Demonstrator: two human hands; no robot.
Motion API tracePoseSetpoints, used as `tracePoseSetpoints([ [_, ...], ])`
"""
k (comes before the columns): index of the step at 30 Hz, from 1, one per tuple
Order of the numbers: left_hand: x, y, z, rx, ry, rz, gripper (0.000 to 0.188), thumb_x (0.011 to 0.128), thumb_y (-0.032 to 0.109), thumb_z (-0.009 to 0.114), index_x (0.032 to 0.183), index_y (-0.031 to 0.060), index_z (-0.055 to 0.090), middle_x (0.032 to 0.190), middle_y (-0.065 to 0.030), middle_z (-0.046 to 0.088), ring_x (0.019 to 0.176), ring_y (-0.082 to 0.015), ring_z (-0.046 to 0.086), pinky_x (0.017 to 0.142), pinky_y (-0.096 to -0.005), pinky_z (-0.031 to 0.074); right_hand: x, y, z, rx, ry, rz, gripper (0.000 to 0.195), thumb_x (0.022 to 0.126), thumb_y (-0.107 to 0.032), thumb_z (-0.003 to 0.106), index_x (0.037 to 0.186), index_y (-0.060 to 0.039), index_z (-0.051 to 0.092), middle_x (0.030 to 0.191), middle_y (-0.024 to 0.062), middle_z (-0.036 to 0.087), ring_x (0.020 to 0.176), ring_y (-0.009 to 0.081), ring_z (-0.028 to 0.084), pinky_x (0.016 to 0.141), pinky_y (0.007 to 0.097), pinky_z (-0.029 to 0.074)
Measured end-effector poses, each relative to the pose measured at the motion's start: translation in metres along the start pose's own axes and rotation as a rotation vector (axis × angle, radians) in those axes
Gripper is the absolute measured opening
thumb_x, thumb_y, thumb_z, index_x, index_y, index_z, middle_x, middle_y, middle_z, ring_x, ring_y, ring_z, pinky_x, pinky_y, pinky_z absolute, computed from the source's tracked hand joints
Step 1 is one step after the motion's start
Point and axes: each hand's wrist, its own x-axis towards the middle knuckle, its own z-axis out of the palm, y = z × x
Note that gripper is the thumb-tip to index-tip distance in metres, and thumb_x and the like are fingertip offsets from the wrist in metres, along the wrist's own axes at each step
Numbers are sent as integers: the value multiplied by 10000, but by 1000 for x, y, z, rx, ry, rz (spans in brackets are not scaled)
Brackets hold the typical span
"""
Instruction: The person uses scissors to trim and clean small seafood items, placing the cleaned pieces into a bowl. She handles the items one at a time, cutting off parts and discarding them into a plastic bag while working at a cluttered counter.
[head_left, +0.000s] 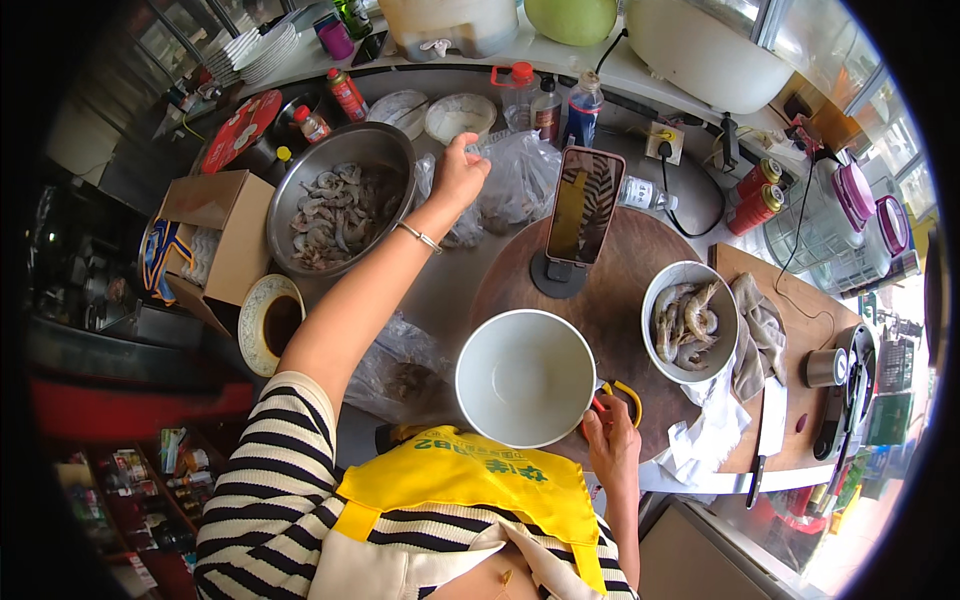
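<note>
My left hand (459, 171) is raised over the counter beside the clear plastic bags (517, 176), its fingers curled; whether it pinches something small I cannot tell. To its left, a large steel bowl (409, 180) holds many raw shrimp (341, 210). My right hand (616, 435) grips the red-and-yellow-handled scissors (632, 397) beside an empty white bowl (525, 379); the blades are hidden. A second white bowl (651, 330) with several whole shrimp (686, 322) stands to the right. Behind the empty bowl, a phone (586, 202) stands upright on the round wooden board (506, 281).
A cleaver (769, 427) lies on the rectangular board (806, 300) at right, near a cloth (759, 330). At left are a patterned bowl of dark liquid (251, 326) and a cardboard box (244, 225). Bottles, cans and tubs line the back. Another bag (405, 367) lies near my apron.
</note>
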Motion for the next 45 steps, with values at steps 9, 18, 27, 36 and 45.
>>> tracePoseSetpoints([
  [9,-202,-13,-48,-144,-606,-237,302,859,151,578,1085,-38,516,914,-58,603,818,-83,558,700,-227,462,-4,20,35,426,-268,286,468,917,-372,470,1220,-18,432,849,100,594,577,126,588,529,218,489],
  [18,-268,-28,-30,-431,-562,-425,380,772,39,526,1141,-43,489,1050,-98,581,924,-146,555,813,-282,457,1,27,43,503,-270,341,383,912,-281,473,1163,8,465,936,108,611,655,150,617,505,228,491],
  [27,-272,-26,-82,-552,-235,-468,312,735,45,527,1034,-42,528,852,-92,608,655,-134,595,499,-241,491,-9,11,45,677,-385,231,430,941,-358,405,1201,-17,444,839,101,607,669,175,625,641,260,518],
  [36,-241,-44,-123,-425,121,-504,252,737,35,476,985,-13,476,759,-115,612,509,-168,595,370,-245,448,-22,32,56,403,-421,14,296,900,-201,497,1107,11,505,805,63,594,670,116,587,624,224,459],
  [45,-220,-83,-100,-493,120,-723,281,745,40,472,1017,-24,456,750,-163,617,491,-224,614,363,-269,459,-31,43,54,10,-386,-270,229,859,-164,571,1036,-19,554,722,46,598,626,86,581,576,195,455],
])
